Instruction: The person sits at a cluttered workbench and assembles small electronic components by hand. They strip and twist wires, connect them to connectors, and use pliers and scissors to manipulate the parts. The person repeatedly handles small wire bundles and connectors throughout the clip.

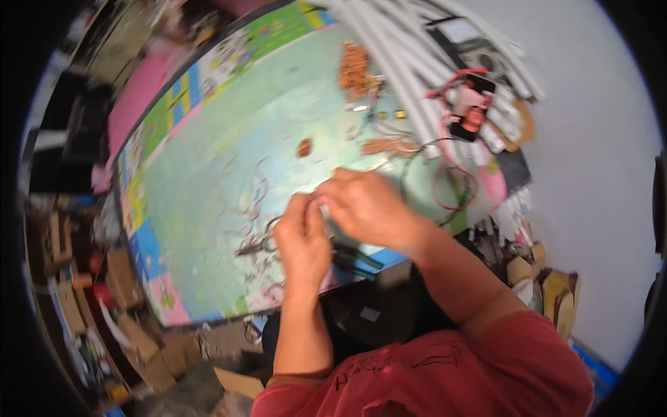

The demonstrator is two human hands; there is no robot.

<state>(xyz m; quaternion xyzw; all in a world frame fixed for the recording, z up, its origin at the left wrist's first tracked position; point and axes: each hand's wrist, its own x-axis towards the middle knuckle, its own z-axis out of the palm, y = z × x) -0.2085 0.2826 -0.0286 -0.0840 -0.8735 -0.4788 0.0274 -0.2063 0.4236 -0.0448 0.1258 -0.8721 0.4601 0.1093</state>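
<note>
Over the near middle of the table, my left hand (303,240) and my right hand (365,205) meet with fingertips pinched together. Whatever lies between them is too small and blurred to make out. Scissors (256,247) rest on the tabletop just left of my left hand, partly covered by it. A tool with dark green handles (360,258), perhaps pliers, lies below my right wrist at the near edge. Beyond my hands sits a small copper-coloured bundle (303,147). Thin wire scraps (260,182) are scattered to the left.
The green table (208,174) has a colourful printed border. Orange wire bundles (354,69) and copper strands (389,146) lie at the far right. Beside them are long white tubes (399,62) and a red-and-black device (472,111) with leads. Cardboard boxes (124,278) stand on the left.
</note>
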